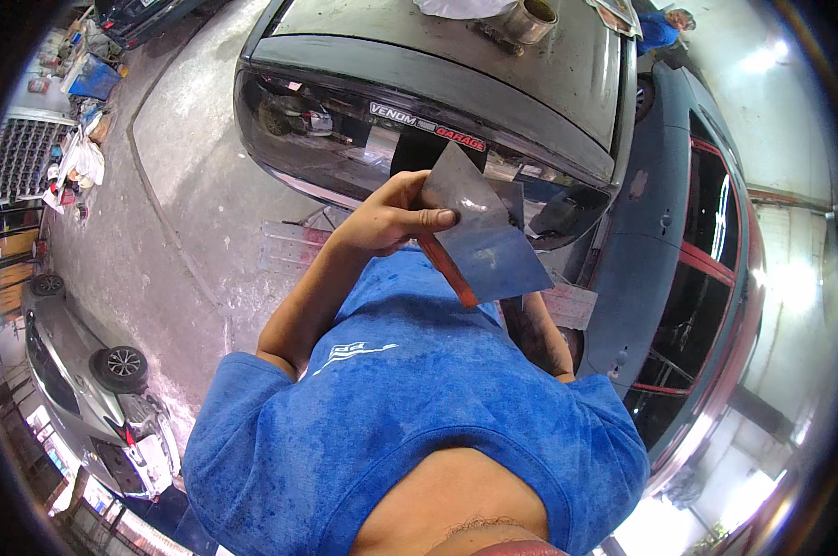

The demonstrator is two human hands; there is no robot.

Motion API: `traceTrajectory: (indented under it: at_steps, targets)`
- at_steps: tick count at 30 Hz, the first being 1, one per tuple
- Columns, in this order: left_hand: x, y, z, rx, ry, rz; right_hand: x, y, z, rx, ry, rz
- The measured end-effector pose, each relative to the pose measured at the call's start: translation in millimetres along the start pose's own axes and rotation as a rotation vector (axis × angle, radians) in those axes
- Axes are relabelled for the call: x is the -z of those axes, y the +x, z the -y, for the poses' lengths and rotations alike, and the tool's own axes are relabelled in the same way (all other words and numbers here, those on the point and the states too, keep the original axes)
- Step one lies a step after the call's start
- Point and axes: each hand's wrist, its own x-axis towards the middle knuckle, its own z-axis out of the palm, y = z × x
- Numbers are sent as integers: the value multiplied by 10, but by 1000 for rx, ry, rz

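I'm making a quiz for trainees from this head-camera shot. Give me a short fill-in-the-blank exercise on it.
1. The left hand holds thin metal ____.
2. The person wears a ____ T-shirt.
3. A short metal can stands on the car's ____.
4. The right forearm comes up behind the blades; its hand is ____.

Missing words: blades; blue; roof; hidden

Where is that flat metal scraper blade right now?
The metal scraper blade is near the picture's centre, pinched in the left hand, before the dark car's rear window.
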Motion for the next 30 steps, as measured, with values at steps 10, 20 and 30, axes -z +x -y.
traceTrajectory:
  at_steps: [10,20,30]
  targets:
    - [264,26,-6,-191,-238,-293,-233,-107,89,116,306,-189]
    - [681,178,-16,-157,-292,-254,214,-250,59,312,687,1]
    - [297,706,44,-214,-118,-300,195,-383,252,509,436,-508]
